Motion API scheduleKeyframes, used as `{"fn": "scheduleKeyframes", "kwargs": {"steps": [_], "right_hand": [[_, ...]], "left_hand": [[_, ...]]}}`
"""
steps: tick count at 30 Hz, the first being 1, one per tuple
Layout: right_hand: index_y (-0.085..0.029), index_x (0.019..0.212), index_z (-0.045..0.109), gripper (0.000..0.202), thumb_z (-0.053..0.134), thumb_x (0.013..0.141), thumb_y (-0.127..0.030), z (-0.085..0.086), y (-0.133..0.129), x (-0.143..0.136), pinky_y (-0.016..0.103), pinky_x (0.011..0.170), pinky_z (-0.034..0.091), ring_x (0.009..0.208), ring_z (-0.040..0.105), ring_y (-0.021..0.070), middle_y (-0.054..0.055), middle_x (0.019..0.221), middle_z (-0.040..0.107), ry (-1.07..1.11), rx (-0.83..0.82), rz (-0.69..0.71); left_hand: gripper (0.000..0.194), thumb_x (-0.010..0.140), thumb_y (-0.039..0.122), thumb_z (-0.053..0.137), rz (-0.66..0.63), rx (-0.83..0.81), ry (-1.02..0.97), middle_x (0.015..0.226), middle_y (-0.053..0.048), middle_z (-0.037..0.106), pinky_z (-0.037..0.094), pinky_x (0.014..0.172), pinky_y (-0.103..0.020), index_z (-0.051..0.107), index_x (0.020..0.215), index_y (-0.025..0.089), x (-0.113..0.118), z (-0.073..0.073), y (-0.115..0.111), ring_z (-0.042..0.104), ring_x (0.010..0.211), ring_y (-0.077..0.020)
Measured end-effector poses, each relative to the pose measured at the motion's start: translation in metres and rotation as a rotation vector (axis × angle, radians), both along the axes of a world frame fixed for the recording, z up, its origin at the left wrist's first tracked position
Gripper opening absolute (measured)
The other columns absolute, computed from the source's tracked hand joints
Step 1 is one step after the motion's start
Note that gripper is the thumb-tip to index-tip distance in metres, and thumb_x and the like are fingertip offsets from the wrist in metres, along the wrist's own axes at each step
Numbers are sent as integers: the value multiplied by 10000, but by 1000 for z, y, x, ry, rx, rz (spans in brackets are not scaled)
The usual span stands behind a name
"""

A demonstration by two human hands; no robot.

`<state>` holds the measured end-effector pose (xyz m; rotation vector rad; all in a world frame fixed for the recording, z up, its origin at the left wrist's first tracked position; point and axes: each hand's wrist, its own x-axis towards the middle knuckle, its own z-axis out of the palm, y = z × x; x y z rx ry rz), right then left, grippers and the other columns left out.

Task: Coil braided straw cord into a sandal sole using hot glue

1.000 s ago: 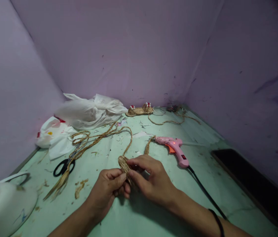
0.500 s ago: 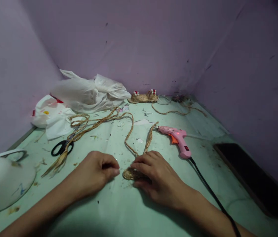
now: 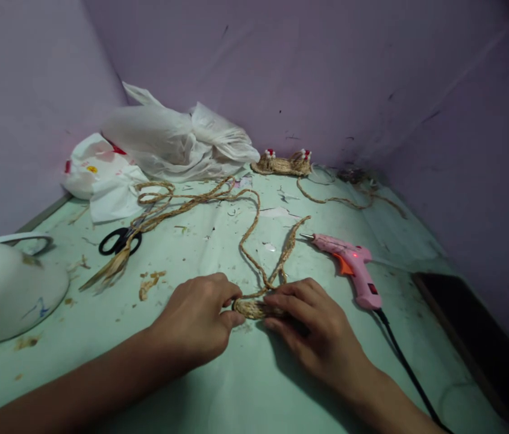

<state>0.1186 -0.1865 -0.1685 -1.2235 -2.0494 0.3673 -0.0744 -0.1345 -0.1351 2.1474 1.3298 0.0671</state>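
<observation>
A small coiled piece of braided straw (image 3: pixel 254 308) lies on the green tabletop between my hands. My left hand (image 3: pixel 206 313) pinches its left end with thumb and fingers. Around the right part, my right hand (image 3: pixel 311 319) is closed, hiding that end. A tan braided cord (image 3: pixel 249 238) runs from the piece up the table to a looped bundle. Another braided strand (image 3: pixel 289 247) rises from beside my right fingers. The pink glue gun (image 3: pixel 349 262) lies to the right, its red light on and its nozzle pointing left.
Black-handled scissors (image 3: pixel 120 241) lie under the cord bundle at the left. Behind are a white plastic bag (image 3: pixel 177 141) and a braided item with red and white beads (image 3: pixel 284 165). A white bowl-like object (image 3: pixel 14 295) stands left, a dark flat object (image 3: pixel 466 337) right.
My left hand has moved right and now grips the left end of the coiled piece. The camera view has shifted, so the background sits further right for the beaded item and glue gun.
</observation>
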Motion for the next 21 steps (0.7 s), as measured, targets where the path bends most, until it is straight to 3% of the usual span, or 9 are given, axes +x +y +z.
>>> {"fn": "scheduleKeyframes", "kwargs": {"steps": [7, 11, 14, 21], "right_hand": [[-144, 956, 648, 204, 541, 807, -52, 2, 0, -5, 336, 633, 414, 758, 507, 188, 75, 845, 636, -30, 60, 64], [-150, 959, 658, 198, 572, 800, -71, 1, -1, -3, 347, 655, 410, 769, 512, 193, 72, 861, 649, -79, 78, 73], [-147, 923, 659, 132, 591, 811, -129, 2, 1, -7, 354, 653, 407, 746, 517, 190, 65, 838, 653, -111, 58, 64], [-138, 787, 654, 84, 578, 752, -134, 5, 4, -20, 341, 593, 410, 663, 527, 188, 64, 734, 646, -149, 84, -54]], "left_hand": [[201, 752, 132, 495, -147, 142, -198, 831, -11, 593, 432, 654, -275, 629, 864, 231, -10, -11, -7, 565, 737, -159], [249, 798, 122, 424, -240, 307, -183, 775, -13, 579, 418, 567, -267, 635, 868, 237, -9, -19, -12, 559, 657, -154], [226, 813, 131, 417, -244, 383, -168, 789, -23, 584, 422, 562, -281, 622, 860, 214, -7, -22, -14, 566, 671, -166], [176, 778, 120, 437, -203, 346, -149, 766, -11, 563, 406, 583, -297, 586, 812, 209, -3, -24, -15, 550, 703, -176]]}}
